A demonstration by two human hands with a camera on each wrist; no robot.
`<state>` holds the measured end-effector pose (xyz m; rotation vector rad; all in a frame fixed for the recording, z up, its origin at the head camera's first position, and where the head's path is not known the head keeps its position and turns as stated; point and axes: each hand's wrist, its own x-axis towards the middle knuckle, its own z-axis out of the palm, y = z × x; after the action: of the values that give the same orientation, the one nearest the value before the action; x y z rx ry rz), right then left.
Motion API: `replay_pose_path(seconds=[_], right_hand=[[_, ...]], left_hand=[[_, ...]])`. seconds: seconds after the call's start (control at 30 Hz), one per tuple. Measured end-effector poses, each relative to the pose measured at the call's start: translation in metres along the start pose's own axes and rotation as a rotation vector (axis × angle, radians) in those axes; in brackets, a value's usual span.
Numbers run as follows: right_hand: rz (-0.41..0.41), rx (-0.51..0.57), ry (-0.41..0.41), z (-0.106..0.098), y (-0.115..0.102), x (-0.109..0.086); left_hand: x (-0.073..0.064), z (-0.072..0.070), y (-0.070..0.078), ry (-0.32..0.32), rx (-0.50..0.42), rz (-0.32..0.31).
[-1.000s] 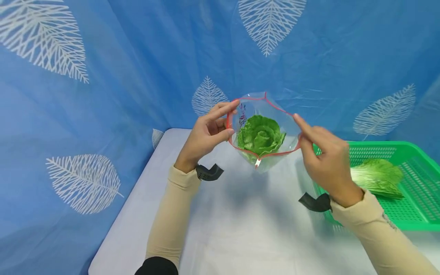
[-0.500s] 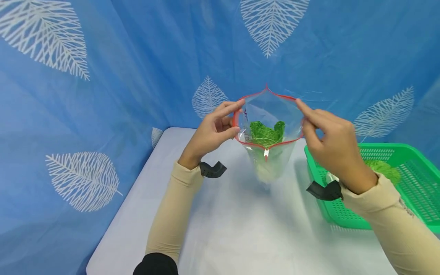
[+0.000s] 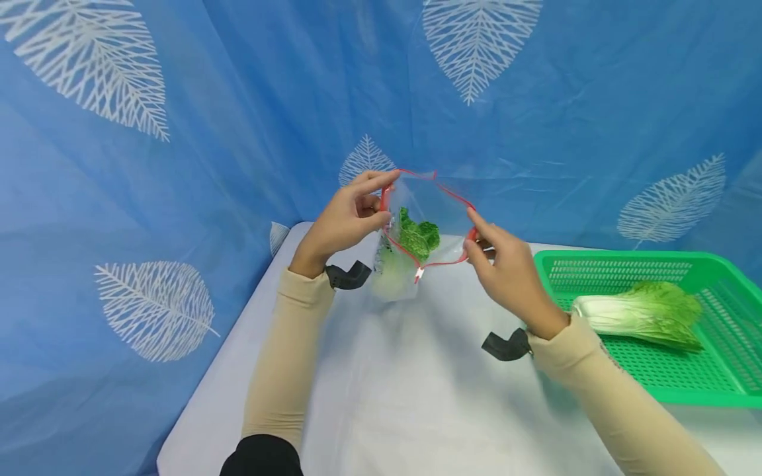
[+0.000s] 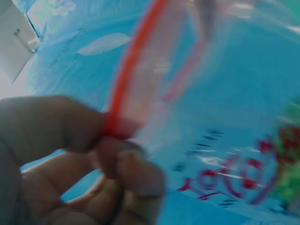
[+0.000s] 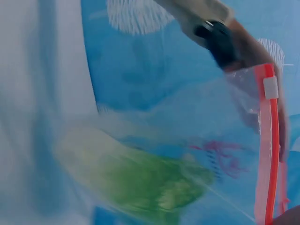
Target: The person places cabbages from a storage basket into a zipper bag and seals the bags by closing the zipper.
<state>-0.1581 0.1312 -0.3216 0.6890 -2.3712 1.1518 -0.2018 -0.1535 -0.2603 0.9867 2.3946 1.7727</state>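
A clear zip bag (image 3: 440,264) with a red seal strip and white slider (image 3: 419,272) hangs above the table, its mouth spread wide. Inside it stands a leafy Chinese cabbage (image 3: 417,239), pale stem down and somewhat tilted. My left hand (image 3: 345,215) pinches the left side of the bag's mouth; in the left wrist view, thumb and fingers (image 4: 140,173) close on the red strip. My right hand (image 3: 506,264) pinches the right side of the mouth. Through the plastic, the right wrist view shows the cabbage (image 5: 140,178) blurred; only a sliver of the right hand shows there.
To the right a green plastic basket (image 3: 631,256) holds another Chinese cabbage (image 3: 637,314) lying on its side. The white table (image 3: 417,396) meets a blue leaf-patterned curtain (image 3: 536,99) at the back and left.
Both hands have carried the bag to the left, and it now tilts with its bottom toward the left. The right arm has moved off the basket, uncovering the cabbage there.
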Motion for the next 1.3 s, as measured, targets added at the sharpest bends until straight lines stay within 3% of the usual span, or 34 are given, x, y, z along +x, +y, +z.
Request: replay_pose_path(seconds=[0.13, 0.23, 0.43, 0.6, 0.73, 0.83, 0.9, 1.07, 1.17, 1.3], right_hand=[[0.121, 0.139, -0.05, 0.036, 0.009, -0.022], [0.231, 0.212, -0.089, 0.057, 0.02, -0.043], [0.363, 0.27, -0.119, 0.076, 0.037, -0.081], [0.437, 0.278, -0.126, 0.082, 0.054, -0.107], [0.563, 0.357, -0.151, 0.087, 0.065, -0.126], [0.643, 0.433, -0.158, 0.09, 0.068, -0.135], [0.669, 0.462, -0.152, 0.091, 0.07, -0.138], [0.676, 0.486, -0.129, 0.089, 0.071, -0.143], [0.667, 0.501, -0.116, 0.088, 0.074, -0.146], [0.651, 0.507, -0.102, 0.088, 0.08, -0.149]], left_hand=[[-0.006, -0.001, -0.001, -0.087, 0.222, -0.024], [-0.011, 0.01, -0.012, -0.154, 0.31, -0.048], [-0.02, 0.05, -0.04, -0.194, 0.288, -0.074], [-0.016, 0.083, -0.061, -0.243, 0.271, -0.095], [-0.019, 0.114, -0.088, -0.301, 0.254, -0.11], [-0.026, 0.131, -0.11, -0.316, 0.208, -0.129], [-0.031, 0.137, -0.124, -0.3, 0.118, -0.141], [-0.038, 0.14, -0.152, -0.247, -0.128, -0.121], [-0.038, 0.141, -0.164, -0.252, -0.205, -0.082], [-0.036, 0.143, -0.175, -0.248, -0.304, -0.101]])
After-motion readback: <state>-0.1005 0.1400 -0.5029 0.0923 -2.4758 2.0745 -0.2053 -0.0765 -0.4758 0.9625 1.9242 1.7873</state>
